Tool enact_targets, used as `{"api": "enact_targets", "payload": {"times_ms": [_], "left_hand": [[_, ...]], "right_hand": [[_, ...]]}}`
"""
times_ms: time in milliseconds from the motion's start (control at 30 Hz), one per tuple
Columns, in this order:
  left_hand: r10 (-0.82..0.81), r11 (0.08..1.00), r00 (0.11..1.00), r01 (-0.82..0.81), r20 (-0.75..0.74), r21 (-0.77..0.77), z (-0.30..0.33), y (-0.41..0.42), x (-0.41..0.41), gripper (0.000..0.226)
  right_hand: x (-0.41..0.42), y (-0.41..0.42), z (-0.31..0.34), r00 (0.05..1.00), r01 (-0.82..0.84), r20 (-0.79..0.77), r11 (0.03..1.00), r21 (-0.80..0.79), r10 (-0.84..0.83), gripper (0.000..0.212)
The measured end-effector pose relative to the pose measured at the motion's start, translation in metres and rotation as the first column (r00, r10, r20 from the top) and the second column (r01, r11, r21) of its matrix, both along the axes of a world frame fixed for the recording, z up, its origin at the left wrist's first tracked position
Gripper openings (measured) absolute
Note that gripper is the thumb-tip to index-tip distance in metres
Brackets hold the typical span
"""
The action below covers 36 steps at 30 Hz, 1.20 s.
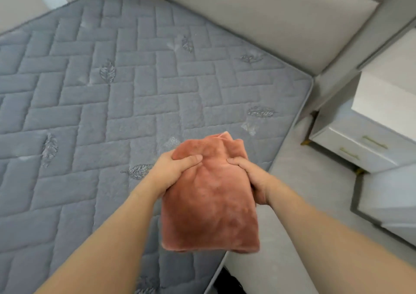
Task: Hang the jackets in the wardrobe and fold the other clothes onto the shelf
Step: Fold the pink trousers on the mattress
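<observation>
Hands: left hand (pixel 173 172) and right hand (pixel 252 179) each grip a side of the folded rust-pink garment (pixel 209 203), held between them. Garment: long axis running away from the person, above the grey quilted mattress (pixel 112 95) edge. Nearby: white nightstand (pixel 360 145), right.

Below me the bed's grey quilted mattress (pixel 117 95), stitched in brick shapes and leaves, runs up to the padded beige headboard (pixel 270 23). From the mattress, a white nightstand (pixel 360 140) stands to the right.
</observation>
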<state>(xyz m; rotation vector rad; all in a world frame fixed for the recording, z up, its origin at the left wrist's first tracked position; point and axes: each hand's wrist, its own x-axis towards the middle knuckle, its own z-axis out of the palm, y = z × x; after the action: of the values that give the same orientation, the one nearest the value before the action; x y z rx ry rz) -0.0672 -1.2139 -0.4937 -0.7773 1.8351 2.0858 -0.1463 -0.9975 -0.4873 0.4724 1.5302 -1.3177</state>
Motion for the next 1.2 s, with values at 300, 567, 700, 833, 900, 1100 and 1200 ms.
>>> {"api": "enact_targets", "payload": {"times_ms": [300,567,700,833,900,1100,1200], "left_hand": [[-0.219,0.974,0.935,0.192,-0.278,-0.119,0.237,0.145,-0.020,0.032],[-0.342,0.940,0.827,0.292,-0.447,-0.178,0.335,0.283,-0.056,0.051],[-0.388,0.920,0.729,0.340,-0.564,-0.195,0.371,0.387,-0.078,0.054],[-0.447,0.888,0.625,0.398,-0.640,-0.231,0.398,0.494,-0.098,0.055],[-0.472,0.868,0.574,0.437,-0.669,-0.238,0.408,0.542,-0.109,0.057],[-0.521,0.804,0.433,0.537,-0.736,-0.254,0.433,0.664,-0.135,0.051],[-0.548,0.758,0.363,0.596,-0.754,-0.264,0.447,0.719,-0.149,0.047]], "right_hand": [[0.035,0.158,0.252,0.810,0.286,-0.537,0.958,0.009,-0.237,0.082],[0.061,0.287,0.363,0.527,0.517,-0.765,0.854,-0.058,-0.371,0.067],[0.068,0.380,0.397,0.322,0.642,-0.864,0.760,-0.101,-0.387,0.078],[0.071,0.473,0.426,0.142,0.704,-0.936,0.697,-0.133,-0.322,0.088],[0.069,0.513,0.437,0.074,0.714,-0.960,0.686,-0.139,-0.271,0.088],[0.062,0.620,0.459,-0.025,0.800,-0.992,0.593,-0.093,-0.121,0.060],[0.060,0.663,0.468,-0.039,0.850,-0.994,0.519,-0.087,-0.103,0.060]]}}
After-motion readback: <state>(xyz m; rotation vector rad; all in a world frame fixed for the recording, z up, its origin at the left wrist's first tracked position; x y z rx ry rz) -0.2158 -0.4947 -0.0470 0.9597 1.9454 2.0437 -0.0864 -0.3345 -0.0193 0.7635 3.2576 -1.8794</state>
